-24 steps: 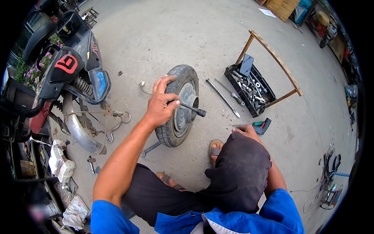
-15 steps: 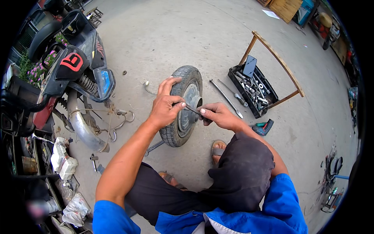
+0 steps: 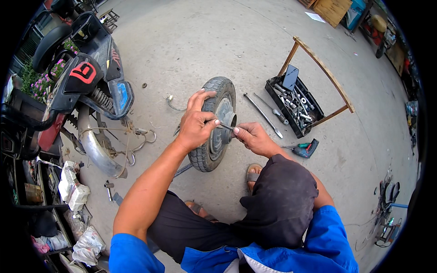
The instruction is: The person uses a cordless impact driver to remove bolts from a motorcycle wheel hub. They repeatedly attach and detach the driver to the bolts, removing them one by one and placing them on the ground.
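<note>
A small wheel with a black tyre (image 3: pixel 201 159) and a grey metal hub (image 3: pixel 222 109) stands upright on the ground between my feet. My left hand (image 3: pixel 195 122) is closed, thumb and forefinger pinching one end of a thin dark rod (image 3: pixel 226 126). Its other fingers rest over the tyre's tread. My right hand (image 3: pixel 256 138) grips the rod's other end, just to the right of the hub. The rod lies across the front of the hub; its exact kind is too small to tell, and both ends are hidden by my fingers.
A black toolbox (image 3: pixel 298 129) with a wooden handle, full of sockets and a phone (image 3: pixel 290 77), stands at right. Beside it lie a long metal bar (image 3: pixel 264 115), a screwdriver (image 3: pixel 280 117) and a green-and-black tool (image 3: pixel 306 149). A scooter (image 3: pixel 86 75) stands at left.
My right hand has shifted slightly up and closer to my left, and less of the rod shows between them. The wheel stays in nearly the same place.
</note>
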A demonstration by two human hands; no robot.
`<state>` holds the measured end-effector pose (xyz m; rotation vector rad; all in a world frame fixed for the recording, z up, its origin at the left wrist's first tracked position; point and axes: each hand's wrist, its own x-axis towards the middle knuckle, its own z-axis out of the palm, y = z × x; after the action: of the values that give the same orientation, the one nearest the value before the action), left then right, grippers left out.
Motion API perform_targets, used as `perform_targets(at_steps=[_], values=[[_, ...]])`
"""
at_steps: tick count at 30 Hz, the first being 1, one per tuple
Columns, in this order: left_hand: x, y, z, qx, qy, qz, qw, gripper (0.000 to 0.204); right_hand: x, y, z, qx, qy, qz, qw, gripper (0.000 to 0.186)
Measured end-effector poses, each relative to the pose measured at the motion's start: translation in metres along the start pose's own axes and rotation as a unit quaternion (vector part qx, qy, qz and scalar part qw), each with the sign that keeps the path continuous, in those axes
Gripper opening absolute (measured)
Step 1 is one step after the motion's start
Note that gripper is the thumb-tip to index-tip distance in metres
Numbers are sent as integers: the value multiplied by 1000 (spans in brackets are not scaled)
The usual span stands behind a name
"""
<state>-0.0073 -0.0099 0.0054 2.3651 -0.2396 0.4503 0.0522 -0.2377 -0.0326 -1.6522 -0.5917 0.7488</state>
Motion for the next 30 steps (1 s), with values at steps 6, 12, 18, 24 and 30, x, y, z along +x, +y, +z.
perform_targets(at_steps=[6, 12, 18, 24, 30], values=[[2, -1, -1, -27, -25, -1, 999, 6, -1, 2, -7, 71, -33, 15, 997, 37], [3, 5, 2, -12, -15, -7, 1000, 5, -7, 3, -2, 94, 3, 31, 995, 36], [4, 10, -2, -9, -27, -19, 999, 7, -12, 1, -7, 90, -15, 30, 995, 37], [1, -3, -3, -24, -17, -32, 999, 10, -34, 28, -15, 170, 116, 40, 978, 36], [-1, -6, -8, -10, 0, -45, 999, 16, -52, 92, -27, 23, 358, 110, 927, 32]])
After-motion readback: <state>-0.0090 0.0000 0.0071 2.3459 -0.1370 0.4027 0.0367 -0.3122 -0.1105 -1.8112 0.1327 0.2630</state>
